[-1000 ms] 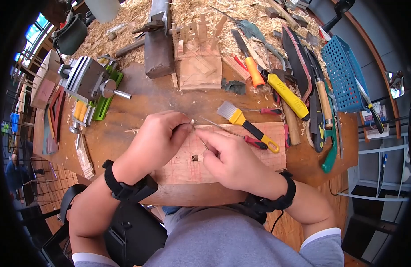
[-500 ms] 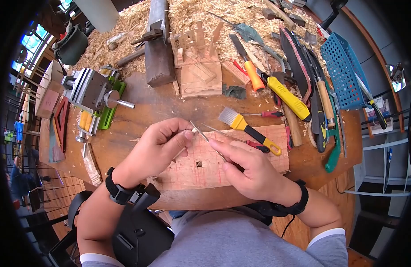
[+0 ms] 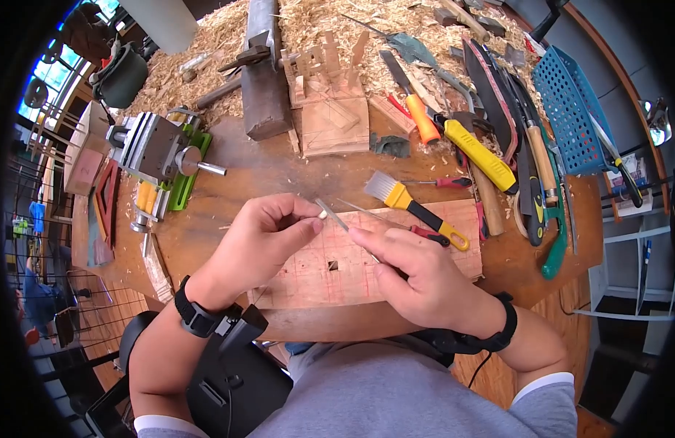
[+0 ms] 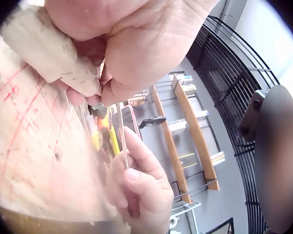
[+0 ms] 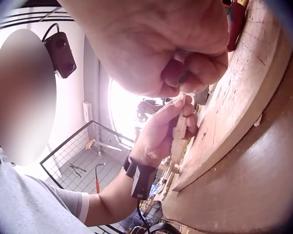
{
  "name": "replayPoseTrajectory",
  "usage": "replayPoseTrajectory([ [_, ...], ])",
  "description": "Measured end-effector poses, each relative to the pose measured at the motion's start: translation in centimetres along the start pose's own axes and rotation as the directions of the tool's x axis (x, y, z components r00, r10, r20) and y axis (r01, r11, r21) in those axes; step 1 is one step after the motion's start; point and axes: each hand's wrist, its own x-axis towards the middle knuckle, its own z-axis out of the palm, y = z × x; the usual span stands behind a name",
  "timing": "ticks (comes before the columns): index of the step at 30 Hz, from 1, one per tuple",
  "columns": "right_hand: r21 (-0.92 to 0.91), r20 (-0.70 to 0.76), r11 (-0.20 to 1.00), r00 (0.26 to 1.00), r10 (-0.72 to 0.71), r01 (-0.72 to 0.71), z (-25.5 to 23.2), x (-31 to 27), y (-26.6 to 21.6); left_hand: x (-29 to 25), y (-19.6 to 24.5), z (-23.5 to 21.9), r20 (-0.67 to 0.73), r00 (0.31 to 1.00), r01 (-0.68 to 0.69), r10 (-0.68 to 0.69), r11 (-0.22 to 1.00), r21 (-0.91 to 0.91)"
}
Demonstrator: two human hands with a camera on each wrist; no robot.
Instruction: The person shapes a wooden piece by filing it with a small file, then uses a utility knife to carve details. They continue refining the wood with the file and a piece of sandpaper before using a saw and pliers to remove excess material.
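Observation:
Over the pencil-marked wooden board [image 3: 308, 281], my left hand [image 3: 261, 237] pinches a small pale piece of wood [image 4: 46, 51] between thumb and fingers. Only its tip shows in the head view; in the right wrist view the carved wooden piece [image 5: 178, 139] runs down along the palm. A slim metal file [image 3: 332, 216] is gripped by my right hand [image 3: 417, 274], forefinger laid along it. The file's far end lies right at the tip of the wood, pointing up and left. Its rear part is hidden in the right palm.
Right of the hands lie a flat brush [image 3: 417, 210], a red-handled tool [image 3: 454, 182] and a yellow-handled knife [image 3: 480, 155]. A green-based vise [image 3: 158, 150] stands left. Wood shavings [image 3: 206, 69] cover the back, beside a small wooden model [image 3: 334, 120] and a blue basket [image 3: 571, 109].
My right hand has drawn back to the right and toward my body, exposing more of the file. The left hand stays near its place, still pinching the wood.

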Motion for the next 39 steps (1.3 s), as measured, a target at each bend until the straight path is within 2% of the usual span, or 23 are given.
replayPoseTrajectory([
  [4, -0.006, -0.007, 1.000, 1.000, 0.012, -0.012, 1.3, 0.1, 0.6, 0.4, -0.6, 0.1, 0.028, 1.000, 0.009, -0.011, 0.998, 0.069],
  [6, 0.026, -0.099, 0.997, 0.992, -0.076, 0.079, 2.2, 1.0, 1.0, 0.7, -0.9, 0.0, 0.010, 1.000, 0.003, -0.004, 0.996, 0.091],
  [7, 0.026, -0.102, 0.997, 0.992, -0.074, 0.077, 2.3, 1.4, 1.2, 0.7, -1.0, 0.0, -0.012, 1.000, -0.004, 0.006, 0.994, 0.110],
  [10, -0.027, -0.147, 0.995, 0.984, -0.096, 0.093, 2.5, 2.1, 1.8, 0.7, -0.7, 0.0, -0.065, 0.998, -0.003, 0.010, 0.993, 0.116],
  [11, -0.078, -0.177, 0.987, 0.973, -0.150, 0.138, 2.6, 1.7, 2.2, 0.6, -0.6, -0.1, -0.075, 0.997, 0.000, 0.009, 0.994, 0.113],
  [12, -0.128, -0.208, 0.976, 0.958, -0.200, 0.176, 2.6, 1.3, 2.3, 0.7, -0.3, -0.2, -0.089, 0.996, 0.017, 0.003, 0.974, 0.226],
  [13, -0.126, -0.206, 0.977, 0.958, -0.198, 0.175, 2.4, 0.8, 2.0, 0.7, -0.1, -0.2, -0.100, 0.995, 0.033, 0.001, 0.941, 0.336],
  [14, -0.129, -0.157, 0.989, 0.984, -0.089, 0.069, 2.0, 0.4, 1.3, 0.7, 0.1, -0.1, -0.098, 0.995, 0.033, 0.000, 0.942, 0.334],
  [15, -0.139, -0.108, 0.990, 0.994, 0.025, -0.040, 1.7, 0.1, 0.8, 0.8, 0.2, 0.0, -0.069, 0.979, -0.124, 0.189, 0.836, 0.534],
  [16, -0.141, -0.106, 0.989, 0.994, 0.028, -0.043, 1.5, 0.0, 0.7, 0.8, 0.1, 0.1, -0.004, 0.932, -0.256, 0.363, 0.665, 0.702],
  [18, -0.231, -0.087, 0.972, 0.996, 0.031, -0.050, 1.4, -0.1, 0.6, 0.9, -0.5, 0.5, 0.001, 0.928, -0.266, 0.372, 0.661, 0.702],
  [23, -0.219, -0.058, 0.974, 0.997, 0.053, -0.065, 1.4, 0.1, 0.5, 1.1, -0.1, 0.6, -0.029, 0.940, -0.227, 0.340, 0.687, 0.691],
  [25, -0.209, -0.034, 0.975, 0.997, 0.063, -0.069, 1.5, 0.2, 0.6, 1.3, -0.1, 0.7, 0.017, 0.929, -0.271, 0.369, 0.652, 0.708],
  [28, -0.189, -0.090, 0.981, 0.996, 0.029, -0.045, 1.7, 0.2, 0.9, 1.5, -0.3, 1.0, 0.014, 0.924, -0.276, 0.382, 0.643, 0.714],
  [33, -0.184, 0.002, 0.980, 0.997, 0.073, -0.071, 1.4, 0.5, 0.6, 1.7, -0.6, 1.4, 0.020, 0.933, -0.272, 0.359, 0.668, 0.693],
  [37, -0.173, -0.019, 0.984, 0.999, 0.033, -0.036, 1.7, 0.9, 0.8, 1.8, -0.6, 1.2, -0.005, 0.945, -0.240, 0.326, 0.706, 0.666],
  [39, -0.149, 0.029, 0.986, 0.996, 0.085, -0.079, 1.3, 0.4, 0.4, 1.8, -0.4, 1.2, -0.013, 0.947, -0.233, 0.322, 0.712, 0.662],
])
